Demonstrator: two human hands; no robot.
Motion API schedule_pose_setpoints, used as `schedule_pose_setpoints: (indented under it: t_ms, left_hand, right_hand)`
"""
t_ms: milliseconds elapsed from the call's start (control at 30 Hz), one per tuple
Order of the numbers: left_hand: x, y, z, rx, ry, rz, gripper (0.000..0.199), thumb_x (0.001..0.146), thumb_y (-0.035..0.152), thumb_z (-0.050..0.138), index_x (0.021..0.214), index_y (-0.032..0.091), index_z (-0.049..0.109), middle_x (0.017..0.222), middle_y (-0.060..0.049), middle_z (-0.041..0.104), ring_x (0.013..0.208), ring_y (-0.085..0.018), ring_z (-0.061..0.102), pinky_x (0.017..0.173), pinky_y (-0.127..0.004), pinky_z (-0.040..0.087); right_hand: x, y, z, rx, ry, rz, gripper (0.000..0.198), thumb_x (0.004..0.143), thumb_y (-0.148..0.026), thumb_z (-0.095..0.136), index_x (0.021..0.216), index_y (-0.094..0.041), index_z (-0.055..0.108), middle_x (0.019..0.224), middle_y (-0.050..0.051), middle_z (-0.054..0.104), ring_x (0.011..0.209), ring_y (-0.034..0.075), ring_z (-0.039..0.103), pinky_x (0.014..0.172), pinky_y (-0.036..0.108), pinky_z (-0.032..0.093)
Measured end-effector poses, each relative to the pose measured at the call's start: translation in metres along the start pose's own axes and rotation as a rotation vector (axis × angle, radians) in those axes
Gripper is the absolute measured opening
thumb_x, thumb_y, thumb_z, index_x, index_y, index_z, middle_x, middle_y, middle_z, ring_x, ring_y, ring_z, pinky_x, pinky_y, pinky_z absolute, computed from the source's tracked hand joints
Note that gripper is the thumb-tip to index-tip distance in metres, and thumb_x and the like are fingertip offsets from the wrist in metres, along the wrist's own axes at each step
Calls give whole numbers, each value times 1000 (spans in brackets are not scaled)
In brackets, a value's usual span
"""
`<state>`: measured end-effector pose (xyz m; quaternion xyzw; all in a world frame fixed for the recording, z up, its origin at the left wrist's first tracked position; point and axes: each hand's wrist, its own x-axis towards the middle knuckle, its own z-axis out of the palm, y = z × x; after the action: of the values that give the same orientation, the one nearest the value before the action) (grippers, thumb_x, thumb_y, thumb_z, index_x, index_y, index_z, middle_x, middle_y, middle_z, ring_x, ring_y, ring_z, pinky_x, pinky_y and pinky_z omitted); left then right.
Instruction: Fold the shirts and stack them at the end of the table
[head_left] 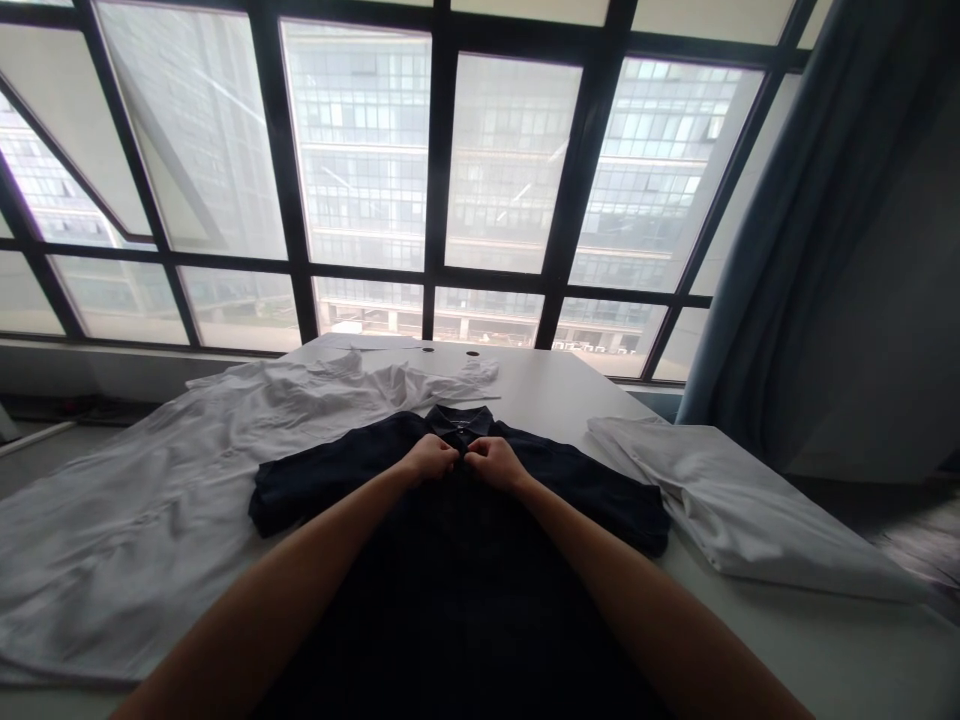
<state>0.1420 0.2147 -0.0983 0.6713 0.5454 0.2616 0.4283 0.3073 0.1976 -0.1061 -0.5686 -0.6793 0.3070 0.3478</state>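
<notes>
A dark navy short-sleeved shirt [465,570] lies spread out on a white table, its collar [460,418] at the far end and its sleeves stretched to both sides. Just below the collar, my left hand [433,457] pinches the front of the shirt. Close beside it, my right hand [495,460] pinches the opposite side of the front opening. The fingertips of both hands nearly meet at the middle of the shirt front. Whether a button sits between them is too small to make out.
Wrinkled white cloth [150,510] covers the left of the table [540,385]. A folded white cloth [750,500] lies on the right. Behind the table stand large windows with dark frames [441,150], and a blue-grey curtain [780,250] hangs at the right.
</notes>
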Motion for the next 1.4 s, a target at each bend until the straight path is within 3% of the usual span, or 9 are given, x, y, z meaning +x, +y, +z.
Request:
schedule_pose_setpoints:
  t_ms: [267, 533, 800, 1033, 1200, 1400]
  left_hand:
    - [0, 0, 3, -135, 12, -3, 39, 84, 32, 62, 51, 16, 49, 44, 6, 41, 35, -5, 34, 39, -22, 23]
    - [-12, 9, 5, -123, -4, 20, 38, 84, 32, 63, 52, 16, 50, 45, 6, 44, 36, -5, 34, 40, -21, 24]
    - [-16, 15, 8, -133, 53, -29, 40, 89, 37, 58, 56, 15, 53, 49, 4, 50, 36, -6, 39, 39, -21, 24]
    - [-12, 9, 11, -132, 104, 8, 43, 83, 38, 68, 50, 15, 51, 41, 6, 43, 36, -5, 35, 40, -21, 24]
    - [-9, 8, 11, -210, 94, 6, 35, 84, 31, 67, 56, 14, 55, 44, 7, 44, 37, -4, 34, 40, -20, 25]
    - [-7, 5, 9, -184, 47, 94, 18, 87, 28, 64, 77, 13, 62, 49, 8, 48, 36, -5, 38, 40, -18, 30]
  right_hand:
    - [-3, 2, 1, -17, 8, -55, 7, 86, -11, 64, 86, -12, 71, 72, 0, 68, 58, 12, 64, 52, 14, 45]
    - [0, -3, -1, 243, -71, 113, 17, 87, -1, 50, 85, -12, 63, 65, -2, 64, 47, 10, 60, 36, 14, 36]
    - [1, 0, 2, 112, -34, 28, 9, 85, -7, 64, 78, -12, 62, 58, -2, 62, 47, 11, 60, 39, 14, 39]
    - [-4, 1, 4, -1, 53, -113, 10, 83, -11, 69, 75, -12, 65, 59, -1, 64, 50, 12, 62, 44, 15, 41]
    - [1, 0, 2, 146, -39, -4, 12, 89, -10, 61, 77, -12, 62, 63, -2, 63, 46, 10, 59, 39, 15, 38]
    - [3, -6, 0, 208, -88, 94, 28, 95, -9, 48, 69, -14, 55, 55, -5, 55, 38, 7, 50, 34, 15, 32]
